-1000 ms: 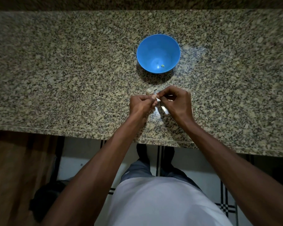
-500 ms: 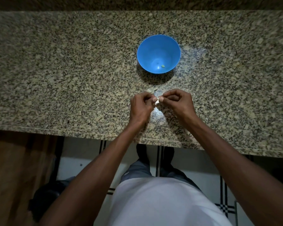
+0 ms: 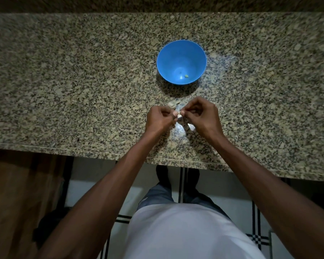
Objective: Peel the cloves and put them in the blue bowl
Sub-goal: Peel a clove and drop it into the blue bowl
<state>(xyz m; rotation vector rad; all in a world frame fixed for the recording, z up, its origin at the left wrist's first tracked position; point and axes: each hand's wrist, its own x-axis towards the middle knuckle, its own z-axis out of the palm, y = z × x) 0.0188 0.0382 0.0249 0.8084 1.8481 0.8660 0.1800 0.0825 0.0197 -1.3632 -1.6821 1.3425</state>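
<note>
Both hands have drawn together, left hand (image 3: 160, 119) and right hand (image 3: 202, 116) pinching the clove (image 3: 180, 116) between them: small, light, papery-skinned, best nipped at its tip

Clove (image 3: 179, 116) mostly hidden between the fingertips of left hand (image 3: 160, 119) and right hand (image 3: 202, 116); peeled or not, couldn't tell. Speck (image 3: 186, 76) in bowl (image 3: 168, 53) was too small to identify. Forearms cut off at bottom edge.
</note>
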